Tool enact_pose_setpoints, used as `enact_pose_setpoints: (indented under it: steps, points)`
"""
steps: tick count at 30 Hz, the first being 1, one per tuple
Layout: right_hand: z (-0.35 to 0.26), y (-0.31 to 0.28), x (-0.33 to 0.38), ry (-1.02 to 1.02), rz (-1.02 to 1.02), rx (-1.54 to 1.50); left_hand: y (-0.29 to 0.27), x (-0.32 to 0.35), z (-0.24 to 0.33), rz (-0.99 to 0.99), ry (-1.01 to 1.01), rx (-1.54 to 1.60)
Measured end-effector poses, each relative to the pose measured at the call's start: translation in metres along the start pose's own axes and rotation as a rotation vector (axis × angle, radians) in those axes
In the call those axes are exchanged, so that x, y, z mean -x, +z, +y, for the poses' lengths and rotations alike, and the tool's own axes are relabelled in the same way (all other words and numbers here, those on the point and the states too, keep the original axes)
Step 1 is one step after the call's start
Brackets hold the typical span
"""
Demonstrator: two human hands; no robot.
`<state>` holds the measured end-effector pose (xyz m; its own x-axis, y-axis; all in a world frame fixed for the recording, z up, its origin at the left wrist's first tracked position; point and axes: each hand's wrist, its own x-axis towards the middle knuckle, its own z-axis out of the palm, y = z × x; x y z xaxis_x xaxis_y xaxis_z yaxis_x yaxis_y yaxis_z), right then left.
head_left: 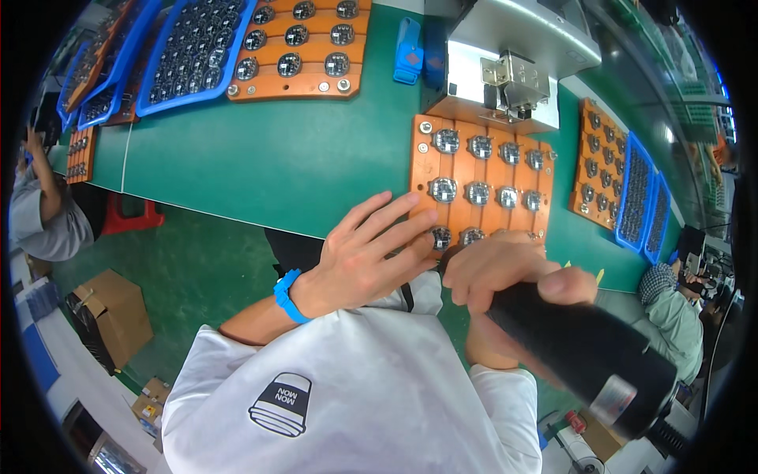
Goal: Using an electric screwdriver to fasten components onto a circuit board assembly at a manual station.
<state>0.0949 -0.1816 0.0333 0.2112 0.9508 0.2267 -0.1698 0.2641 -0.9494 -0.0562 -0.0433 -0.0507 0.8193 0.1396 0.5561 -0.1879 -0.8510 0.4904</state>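
Observation:
An orange fixture board lies on the green bench, with round circuit boards seated in rows on it. My left hand, a blue wristband at its wrist, is open; its stretched fingers rest at the fixture's near left corner. My right hand is wrapped round a black electric screwdriver, held tilted with its thick cable end toward the lower right. The tool's tip and part of the fixture's nearest row are hidden behind my right hand.
A metal box-shaped machine stands just behind the fixture, with a blue holder beside it. Another loaded orange fixture and blue trays sit at the back left; more trays stand right. Other people work at both sides.

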Motion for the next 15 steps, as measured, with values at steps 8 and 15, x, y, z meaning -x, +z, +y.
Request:
enact_pose_setpoints:
  steps: [8,15]
  points:
    - [-0.002,0.016,-0.015,-0.517,0.278,-0.181,0.001,-0.002,0.001,0.014,0.021,-0.02]
    - [-0.016,-0.064,-0.078,-0.722,0.356,-0.003,0.001,0.0,0.001,0.012,0.013,-0.027]
